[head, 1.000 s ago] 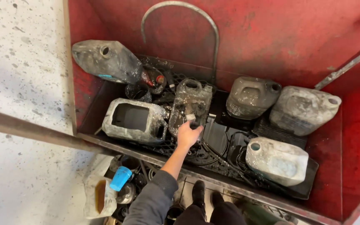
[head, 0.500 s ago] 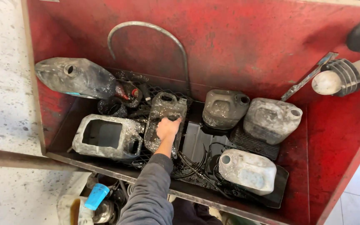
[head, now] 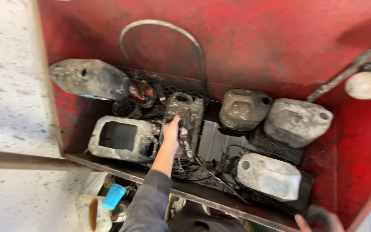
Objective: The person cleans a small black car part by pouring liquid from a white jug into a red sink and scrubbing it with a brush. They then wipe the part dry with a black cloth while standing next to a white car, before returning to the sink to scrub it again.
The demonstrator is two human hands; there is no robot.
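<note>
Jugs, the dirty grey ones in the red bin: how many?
6 jugs: top left, cut-open front left, middle under the left hand, back centre, back right, front right. More could hide underneath.

Grimy plastic jerrycans: 6 — 9 o'clock [head: 89, 79], cut-open 8 o'clock [head: 121, 138], centre [head: 186, 112], 1 o'clock [head: 242, 109], 3 o'clock [head: 296, 121], 5 o'clock [head: 268, 176] | red tub [head: 280, 43]: 1 | bent metal pipe [head: 168, 26]: 1 | hands in view: 2
</note>
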